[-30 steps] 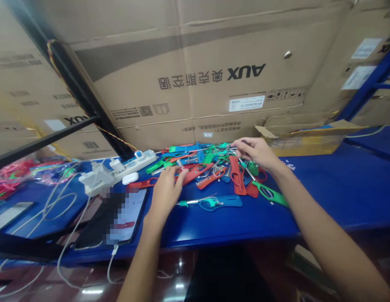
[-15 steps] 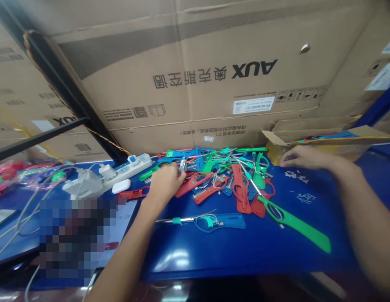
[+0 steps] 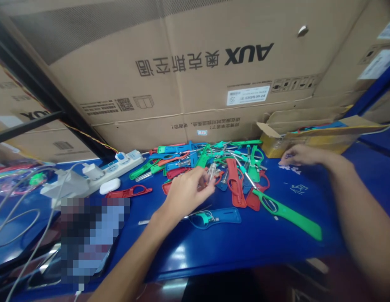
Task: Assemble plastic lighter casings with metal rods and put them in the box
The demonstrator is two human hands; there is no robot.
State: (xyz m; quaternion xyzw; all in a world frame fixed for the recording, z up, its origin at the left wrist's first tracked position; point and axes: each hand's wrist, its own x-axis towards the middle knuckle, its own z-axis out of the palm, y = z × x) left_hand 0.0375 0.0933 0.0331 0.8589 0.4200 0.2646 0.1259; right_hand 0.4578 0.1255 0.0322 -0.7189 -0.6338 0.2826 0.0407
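Note:
My left hand (image 3: pixel 193 184) pinches a small clear plastic lighter tank (image 3: pixel 211 171) between thumb and fingers, above the front of a heap of lighter parts. The heap holds red, green and blue lighter casings (image 3: pixel 235 182), metal rods and thin wires. My right hand (image 3: pixel 300 155) is at the front of a small carton, fingertips drawn together over little pale pieces (image 3: pixel 294 169) on the blue table. Whatever its fingertips hold is hidden. In front of the heap lie a blue casing (image 3: pixel 229 216) with a rod and wires, and a long green casing (image 3: pixel 295 220).
The open carton (image 3: pixel 323 142) at the right contains more coloured parts. On the left are a white power strip (image 3: pixel 119 170) with chargers, a white earphone case (image 3: pixel 110 186), cables and a blurred-out device (image 3: pixel 94 239). A large cardboard sheet (image 3: pixel 195 100) stands behind the table (image 3: pixel 195 251).
My left hand has moved right and towards me from the heap, with the clear tank in its fingers. The right hand has lowered its fingertips onto the pale pieces. The view has shifted slightly.

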